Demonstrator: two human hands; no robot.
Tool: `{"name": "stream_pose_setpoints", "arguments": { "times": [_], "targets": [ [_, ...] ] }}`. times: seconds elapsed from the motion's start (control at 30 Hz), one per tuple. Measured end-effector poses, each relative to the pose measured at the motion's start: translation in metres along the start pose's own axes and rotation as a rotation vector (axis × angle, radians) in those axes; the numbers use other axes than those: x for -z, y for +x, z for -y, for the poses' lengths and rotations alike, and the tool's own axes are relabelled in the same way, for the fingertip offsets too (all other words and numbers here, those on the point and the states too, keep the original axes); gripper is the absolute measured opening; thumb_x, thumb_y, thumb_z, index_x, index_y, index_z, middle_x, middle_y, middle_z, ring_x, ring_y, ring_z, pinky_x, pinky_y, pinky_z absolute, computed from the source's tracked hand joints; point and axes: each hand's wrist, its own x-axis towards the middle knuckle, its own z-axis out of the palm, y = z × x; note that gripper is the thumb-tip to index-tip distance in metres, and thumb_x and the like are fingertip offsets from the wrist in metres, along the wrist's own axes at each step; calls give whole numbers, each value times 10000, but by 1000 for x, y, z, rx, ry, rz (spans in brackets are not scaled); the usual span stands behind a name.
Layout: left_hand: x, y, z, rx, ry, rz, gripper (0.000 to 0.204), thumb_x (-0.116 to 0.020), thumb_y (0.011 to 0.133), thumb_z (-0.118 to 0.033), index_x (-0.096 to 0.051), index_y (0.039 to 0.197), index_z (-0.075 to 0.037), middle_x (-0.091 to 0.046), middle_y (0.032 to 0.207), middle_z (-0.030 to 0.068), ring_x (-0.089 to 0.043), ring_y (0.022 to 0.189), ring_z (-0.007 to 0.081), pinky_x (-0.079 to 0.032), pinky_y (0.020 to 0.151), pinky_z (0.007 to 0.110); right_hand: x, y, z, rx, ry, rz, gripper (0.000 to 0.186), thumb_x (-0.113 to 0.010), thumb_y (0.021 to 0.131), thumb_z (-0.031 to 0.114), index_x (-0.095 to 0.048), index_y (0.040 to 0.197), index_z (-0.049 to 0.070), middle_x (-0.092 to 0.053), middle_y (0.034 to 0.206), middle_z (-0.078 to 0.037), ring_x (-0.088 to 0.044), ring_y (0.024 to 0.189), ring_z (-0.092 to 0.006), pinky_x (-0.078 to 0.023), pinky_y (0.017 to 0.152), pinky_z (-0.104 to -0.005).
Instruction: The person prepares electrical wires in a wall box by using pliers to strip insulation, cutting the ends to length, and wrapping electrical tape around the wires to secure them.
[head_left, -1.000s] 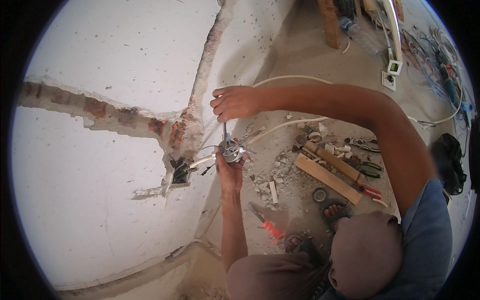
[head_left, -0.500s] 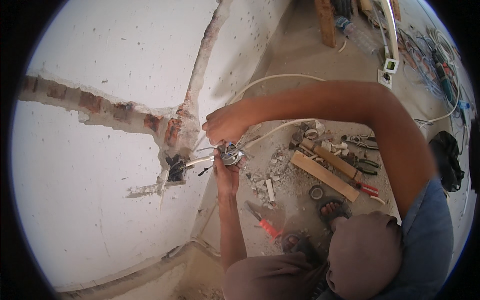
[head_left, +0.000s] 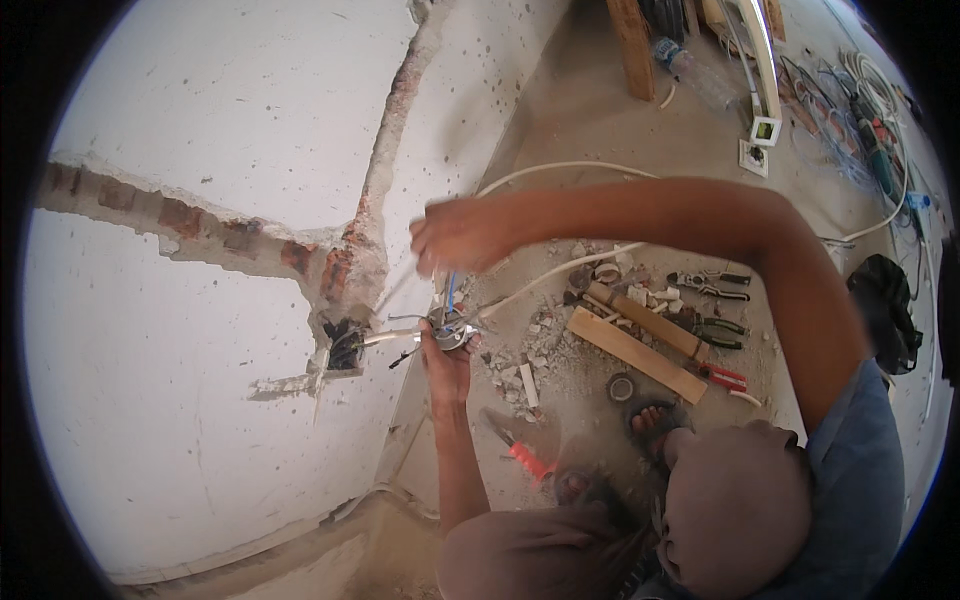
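Observation:
My left hand [head_left: 449, 372] is closed around a round grey electrical box [head_left: 449, 335], thumb at its near left side. Loose wires stick out of it, and a blue wire [head_left: 451, 288] stands up from its top. That wire runs up to the underside of my right hand [head_left: 460, 237], whose curled fingers seem to pinch it; motion blurs them. A white cable [head_left: 388, 338] runs from the wall hole [head_left: 345, 345] to the box. Another pale cable [head_left: 572, 266] reaches it from the right, passing beneath my right forearm.
Rubble [head_left: 535, 342], a wooden board [head_left: 636, 354], pliers [head_left: 712, 284], a tape roll [head_left: 621, 387] and a red-handled tool [head_left: 530, 461] lie on the floor. Chiselled grooves [head_left: 180, 215] cross the white wall [head_left: 160, 350]. Coiled cables [head_left: 872, 90] and a plastic bottle [head_left: 695, 74] are at the far right.
My right hand has risen off the box, and the blue wire now stretches upward beneath it. My left hand still grips the box. The whole view has shifted slightly.

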Motion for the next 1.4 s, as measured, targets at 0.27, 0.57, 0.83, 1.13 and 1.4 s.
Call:
{"name": "stream_pose_setpoints", "arguments": {
  "times": [0.27, 0.57, 0.83, 1.13, 1.4],
  "targets": [
    [3, 2, 2, -35, -39, 74, 485, -484, 1041, -523, -517, 1336, -139, -664, 1183, 39, -675, 984, 156, -605, 762, 349, -36, 36, 26, 31, 52, 275, 205, -675, 840, 271, -693, 798, 70, -664, 838, -80, -611, 962, -278, -479, 845, -438],
    [-12, 13, 0, 13, -18, 106, 512, -482, 1036, -538, -517, 1379, -159, -631, 1316, 106, -654, 1014, 170, -591, 795, 369, -19, 19, -36, 30, 269, 206, 211, -704, 891, 236, -632, 796, 62, -627, 848, -127, -596, 886, -332, -465, 778, -465],
    [-8, -3, -12, -3, 3, -36, 474, -455, 1059, -501, -557, 1293, -102, -645, 1286, 115, -649, 959, 192, -548, 775, 368, -36, -67, 105, -502, 259, -404, 140, -686, 891, 218, -640, 830, 101, -614, 793, -67, -604, 798, -298, -484, 728, -451],
    [-9, 2, -4, 0, -4, -82, 499, -415, 1069, -514, -548, 1304, -95, -645, 1284, 116, -628, 1023, 184, -527, 809, 356, -77, -70, 151, -883, 232, -655, 159, -694, 876, 221, -716, 992, 113, -657, 958, -72, -622, 998, -284, -489, 838, -434],
    [-10, 5, 1, -45, 14, -18, 501, -440, 1065, -507, -547, 1302, -79, -642, 1282, 131, -624, 1082, 190, -528, 842, 361, -46, -55, 113, -588, -168, -236, 96, -702, 798, 161, -706, 805, 66, -596, 946, -62, -553, 1046, -265, -421, 933, -472]
  ]
}}
